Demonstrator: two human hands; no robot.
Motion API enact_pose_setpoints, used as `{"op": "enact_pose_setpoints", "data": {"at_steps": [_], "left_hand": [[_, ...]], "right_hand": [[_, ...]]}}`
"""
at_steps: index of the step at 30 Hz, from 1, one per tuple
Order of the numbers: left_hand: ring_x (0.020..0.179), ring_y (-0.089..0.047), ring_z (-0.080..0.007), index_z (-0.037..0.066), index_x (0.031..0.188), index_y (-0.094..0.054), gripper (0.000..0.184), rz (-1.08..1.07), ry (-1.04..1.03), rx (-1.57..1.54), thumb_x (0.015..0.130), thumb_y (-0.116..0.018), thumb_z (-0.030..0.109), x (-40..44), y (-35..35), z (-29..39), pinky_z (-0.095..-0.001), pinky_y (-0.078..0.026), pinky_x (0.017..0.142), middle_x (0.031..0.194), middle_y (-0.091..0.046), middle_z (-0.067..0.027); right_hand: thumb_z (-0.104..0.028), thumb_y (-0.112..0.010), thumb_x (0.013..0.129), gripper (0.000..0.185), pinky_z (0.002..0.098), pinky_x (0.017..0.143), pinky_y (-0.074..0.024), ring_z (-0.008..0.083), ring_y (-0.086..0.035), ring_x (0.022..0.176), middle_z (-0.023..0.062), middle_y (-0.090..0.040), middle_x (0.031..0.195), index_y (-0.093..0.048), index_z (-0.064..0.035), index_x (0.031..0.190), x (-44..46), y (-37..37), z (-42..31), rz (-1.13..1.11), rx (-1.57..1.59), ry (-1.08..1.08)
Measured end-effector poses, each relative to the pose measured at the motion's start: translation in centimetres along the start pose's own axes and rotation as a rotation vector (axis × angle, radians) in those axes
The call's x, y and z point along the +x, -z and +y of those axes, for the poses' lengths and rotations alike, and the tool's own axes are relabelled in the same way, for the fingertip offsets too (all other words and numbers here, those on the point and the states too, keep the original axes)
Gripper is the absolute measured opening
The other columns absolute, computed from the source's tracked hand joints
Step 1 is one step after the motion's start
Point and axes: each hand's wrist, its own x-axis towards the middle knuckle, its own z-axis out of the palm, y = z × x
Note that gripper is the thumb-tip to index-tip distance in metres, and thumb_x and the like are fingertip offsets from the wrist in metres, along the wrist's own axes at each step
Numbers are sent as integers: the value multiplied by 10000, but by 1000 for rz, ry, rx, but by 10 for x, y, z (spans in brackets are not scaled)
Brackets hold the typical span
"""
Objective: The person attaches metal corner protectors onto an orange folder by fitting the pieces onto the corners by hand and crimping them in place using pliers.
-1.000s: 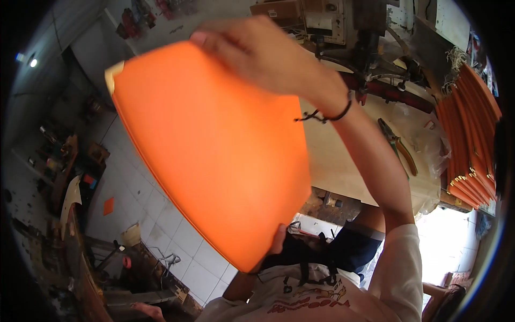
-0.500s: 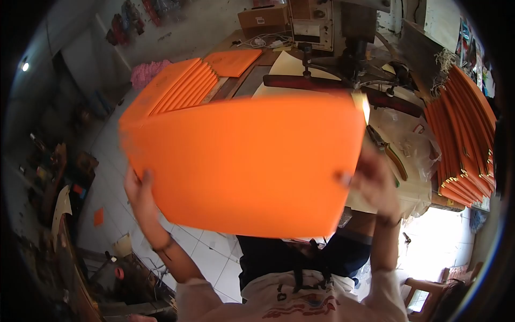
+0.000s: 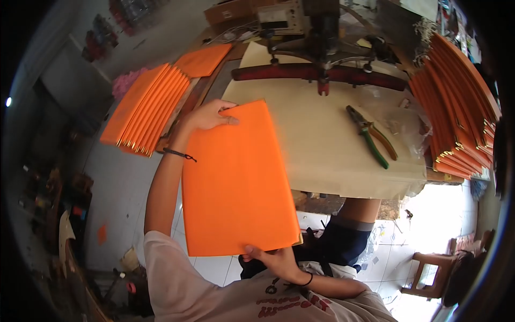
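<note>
tabletop (image 3: 322, 129) beyond, left hand (image 3: 212, 114) and right hand (image 3: 276, 264) pinch an orange folder (image 3: 238, 185).

I could read no word for certain. My pale shirt (image 3: 214, 300) carried red lettering (image 3: 281, 310) across its front — creased and too unclear to make out — and the cardboard box (image 3: 241, 9) bore a label (image 3: 227, 14) that was too small for me to read.

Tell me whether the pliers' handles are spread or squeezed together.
Spread: on the pliers, the green handle and the yellow-brown handle angle apart with a clear gap between them. Whether the jaw tips meet, I cannot tell.
</note>
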Motion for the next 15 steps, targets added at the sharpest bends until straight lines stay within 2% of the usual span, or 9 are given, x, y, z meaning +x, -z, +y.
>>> {"op": "enact_pose_setpoints", "data": {"at_steps": [2, 5, 8, 11, 15], "left_hand": [[1123, -614, -229, 16, 1311, -585, 553, -54, 6, -39, 873, -743, 314, 13, -2, 7, -347, -474, 945, 1241, -645, -145], [1294, -488, -270, -21, 1387, -494, 614, 184, -86, 334, 904, -701, 297, 27, -11, 10, -362, -409, 1054, 1401, -505, -166], [1386, -370, -320, -34, 1450, -384, 657, 170, -47, 460, 962, -594, 352, 31, -30, 41, -407, -327, 1133, 1504, -362, -188], [1416, -318, -342, -23, 1487, -308, 667, 298, -67, 447, 1003, -483, 403, 52, -60, 30, -425, -267, 1171, 1534, -320, -196], [1447, -259, -356, -4, 1499, -290, 724, 385, -150, 406, 997, -437, 497, 82, -67, 17, -425, -208, 1196, 1551, -292, -199]], "right_hand": [[-77, -690, 914, 231, 316, 701, -589, 182, -687, 777, 108, -690, 922, -610, 58, 1083, 9, -1, 2, -17, -34, 45], [-96, -682, 925, 189, 322, 736, -580, 176, -681, 802, 89, -689, 880, -633, 52, 1032, 26, -8, 9, -10, 23, 32], [-95, -689, 920, 178, 310, 750, -573, 170, -679, 813, 87, -687, 893, -640, 44, 1020, 41, -12, 7, -32, -43, 40], [-106, -683, 926, 171, 300, 752, -567, 163, -675, 820, 77, -682, 893, -644, 38, 1009, 61, -19, 10, -10, 93, 105], [-149, -652, 953, 187, 286, 751, -557, 145, -653, 822, 47, -666, 921, -639, 22, 1026, 100, -23, 20, -83, -136, 88]]}}
